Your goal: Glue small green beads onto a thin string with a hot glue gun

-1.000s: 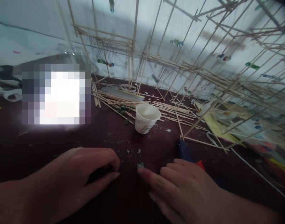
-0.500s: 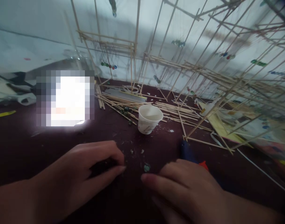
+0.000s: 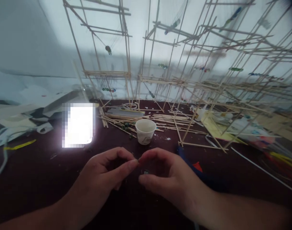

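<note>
My left hand (image 3: 109,171) is closed in a pinch, thumb against forefinger, with something too small to make out at the tips. My right hand (image 3: 172,179) is curved, its thumb and forefinger apart. Its forefinger tip meets the left fingertips or comes very close to them. In the gap of the right hand shows a clear greenish glass marble (image 3: 146,172), partly hidden behind the thumb; whether the thumb touches it I cannot tell. A white paper cup (image 3: 146,135) stands upright just beyond both hands.
Several dark marbles (image 3: 127,127) and loose wooden sticks (image 3: 169,119) lie behind the cup. Stick frames (image 3: 179,83) with hanging marbles rise at the back and right. A blue tool (image 3: 187,161) with a red part lies beside my right hand. A bright blurred block (image 3: 79,126) glows left.
My hands have come together, the right one moving left and turning so its thumb and forefinger arch around the marble. The view has levelled and tilted upward.
</note>
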Tool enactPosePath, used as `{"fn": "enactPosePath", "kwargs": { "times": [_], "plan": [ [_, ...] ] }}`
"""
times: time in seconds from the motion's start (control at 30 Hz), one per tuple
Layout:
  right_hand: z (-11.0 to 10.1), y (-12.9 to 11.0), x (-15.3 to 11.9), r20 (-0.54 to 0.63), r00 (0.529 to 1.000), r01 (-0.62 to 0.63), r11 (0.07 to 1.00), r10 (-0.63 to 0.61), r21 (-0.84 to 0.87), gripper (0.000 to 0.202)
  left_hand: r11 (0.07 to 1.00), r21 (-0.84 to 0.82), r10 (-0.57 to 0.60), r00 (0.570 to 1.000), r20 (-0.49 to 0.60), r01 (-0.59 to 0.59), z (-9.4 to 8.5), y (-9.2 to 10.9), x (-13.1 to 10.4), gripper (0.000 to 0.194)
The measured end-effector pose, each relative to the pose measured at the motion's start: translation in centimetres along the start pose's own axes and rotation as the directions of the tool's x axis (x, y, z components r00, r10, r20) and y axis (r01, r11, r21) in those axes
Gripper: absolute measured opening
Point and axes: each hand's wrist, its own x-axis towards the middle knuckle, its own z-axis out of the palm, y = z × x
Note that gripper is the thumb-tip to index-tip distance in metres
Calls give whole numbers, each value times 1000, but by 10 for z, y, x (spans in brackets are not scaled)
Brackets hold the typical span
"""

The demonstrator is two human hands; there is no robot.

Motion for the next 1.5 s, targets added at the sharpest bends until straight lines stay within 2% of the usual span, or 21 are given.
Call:
{"fn": "enactPosePath", "kwargs": {
  "times": [0.17, 0.3, 0.43, 0.57, 0.83, 1.1, 1.23, 1.33, 1.5],
  "plan": [
    [1, -12, 6, 38, 998, -55, 977, 49, 206, 34, 999, -41, -10, 996, 85, 13, 7, -1, -1, 36],
    [-1, -15, 9, 51, 997, -69, 972, 59, 226, 39, 999, -44, -11, 997, 80, 14, 7, -4, -5, 36],
    [0, -15, 10, 41, 996, -89, 965, 81, 247, 41, 999, -29, 24, 999, 27, -23, 5, 1, -8, 34],
    [-1, -15, 11, 64, 995, -87, 959, 72, 269, 40, 1000, 0, 14, 999, 31, -14, 5, 3, -7, 32],
    [-3, -13, 10, 52, 997, -66, 966, 55, 252, 35, 995, 14, 94, 995, 33, -95, 7, -10, -5, 32],
    [-9, -9, 10, 44, 999, 22, 993, -27, 117, 25, 995, 50, 89, 996, 7, -89, 7, -3, -3, 27],
    [-9, -7, 9, 12, 992, 128, 983, -127, -132, 10, 965, 91, 251, 968, -29, -247, 6, -5, 0, 17],
    [-7, -6, 8, -16, 992, 118, 960, -126, -254, 10, 922, 152, 366, 930, -45, -355, 7, -7, 2, 11],
    [-8, -9, 6, -39, 995, 84, 969, -96, -231, 12, 925, 141, 359, 933, -12, -354, 6, -5, 1, 17]
  ]
}}
